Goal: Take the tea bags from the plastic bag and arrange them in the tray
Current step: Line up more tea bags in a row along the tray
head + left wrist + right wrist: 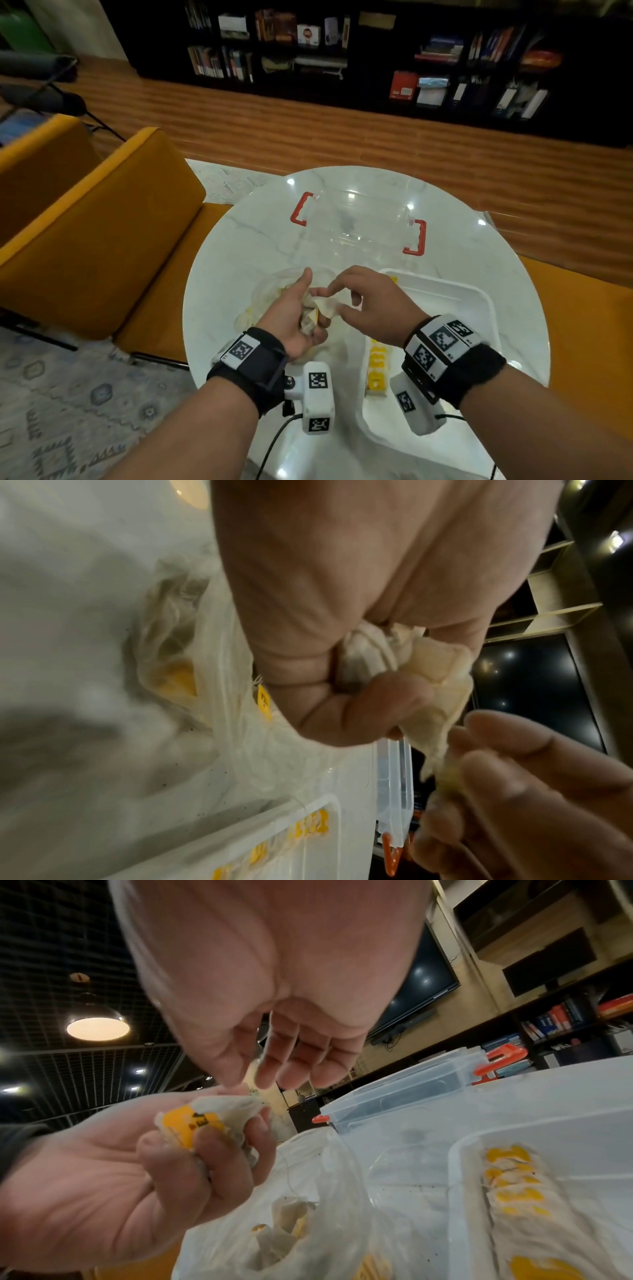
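1. Our left hand (294, 322) is raised above the round marble table (239, 274), palm turned up and inward, with the fingers curled round a small bunch of tea bags (202, 1123). The thumb stands straight, pointing away from us.

2. We cannot count the bags in that bunch. The right wrist view shows one yellow tag against the curled fingers, and crumpled paper around it.

3. Our right hand (370, 305) hangs just beside the left, palm down and wrist bent. Its thumb and forefinger pinch one pale tea bag (441, 696) at the end that sticks out of the left fist. The other fingers are loosely bent and hold nothing.

4. Directly under the two hands lies the plastic bag (329, 1204), open and rumpled on the table. At least two more tea bags show through its mouth; the rest is too blurred to count.

5. To the right of the grip, near our right wrist, is the one white tray (472, 301). A single row of tea bags with yellow tags (376, 370) lies along its near-left side; we cannot tell their number.

6. Beyond the hands stands one clear plastic box (359, 222) with two red handles, one at each end.
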Action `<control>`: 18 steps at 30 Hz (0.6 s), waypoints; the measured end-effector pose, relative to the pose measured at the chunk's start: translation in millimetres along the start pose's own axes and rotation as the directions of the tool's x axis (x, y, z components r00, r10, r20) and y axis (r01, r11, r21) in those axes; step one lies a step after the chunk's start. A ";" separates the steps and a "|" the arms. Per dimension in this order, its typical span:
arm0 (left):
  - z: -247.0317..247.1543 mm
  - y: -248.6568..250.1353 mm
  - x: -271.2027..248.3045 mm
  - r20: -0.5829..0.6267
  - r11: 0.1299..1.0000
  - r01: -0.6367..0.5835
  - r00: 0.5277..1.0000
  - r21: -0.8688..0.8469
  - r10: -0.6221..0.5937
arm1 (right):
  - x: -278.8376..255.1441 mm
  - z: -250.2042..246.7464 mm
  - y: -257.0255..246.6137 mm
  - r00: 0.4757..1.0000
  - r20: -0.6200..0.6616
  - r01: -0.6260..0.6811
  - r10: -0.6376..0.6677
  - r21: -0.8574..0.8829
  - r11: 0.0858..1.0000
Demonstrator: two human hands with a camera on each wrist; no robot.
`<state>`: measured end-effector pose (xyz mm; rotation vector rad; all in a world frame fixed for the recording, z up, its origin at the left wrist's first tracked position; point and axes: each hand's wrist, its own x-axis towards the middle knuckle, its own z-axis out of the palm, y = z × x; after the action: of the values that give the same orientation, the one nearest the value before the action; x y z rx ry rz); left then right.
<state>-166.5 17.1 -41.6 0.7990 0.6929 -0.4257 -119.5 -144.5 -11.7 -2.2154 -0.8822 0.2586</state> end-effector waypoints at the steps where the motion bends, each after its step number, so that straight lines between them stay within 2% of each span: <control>1: -0.4 0.3 0.8 0.001 1.000 0.007 1.000 -0.022 -0.007 | -0.4 -1.4 -0.7 0.999 0.037 -0.002 0.003 -0.008 1.000; 3: -0.3 0.4 2.4 0.017 0.997 0.025 1.000 -0.077 -0.023 | -1.2 -1.9 -0.4 0.996 0.086 0.007 -0.002 -0.050 0.999; 6: 0.5 -0.8 3.1 0.052 0.992 0.045 0.998 -0.114 -0.039 | 2.0 2.9 0.7 0.998 0.012 0.063 -0.062 -0.088 0.994; 8: 0.6 -1.0 3.0 0.055 0.995 0.052 0.997 -0.081 -0.048 | 6.3 1.4 -1.9 0.998 -0.050 0.041 -0.046 -0.087 0.995; 11: -3.3 -1.7 3.0 -0.018 0.998 0.036 0.999 0.052 -0.035 | 12.6 -8.0 -4.8 0.997 -0.050 -0.061 0.058 -0.071 0.996; 13: -8.4 -2.2 1.6 -0.087 0.976 -0.044 0.994 0.212 0.064 | 15.2 -15.4 -4.4 0.995 -0.024 -0.102 0.100 -0.070 0.992; 15: -11.5 -0.2 -2.1 -0.092 0.903 -0.193 0.965 0.385 0.246 | 16.5 -21.6 -2.9 0.993 0.000 -0.118 0.118 -0.080 0.990; 18: -7.5 9.9 -10.7 0.010 0.672 -0.397 0.865 0.625 0.501 | 16.4 -28.4 -1.6 0.990 0.030 -0.133 0.137 -0.099 0.986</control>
<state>-171.2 30.1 -32.8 1.6058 0.4721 -0.1138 -96.2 -148.5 11.0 -2.3712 -0.7797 0.3276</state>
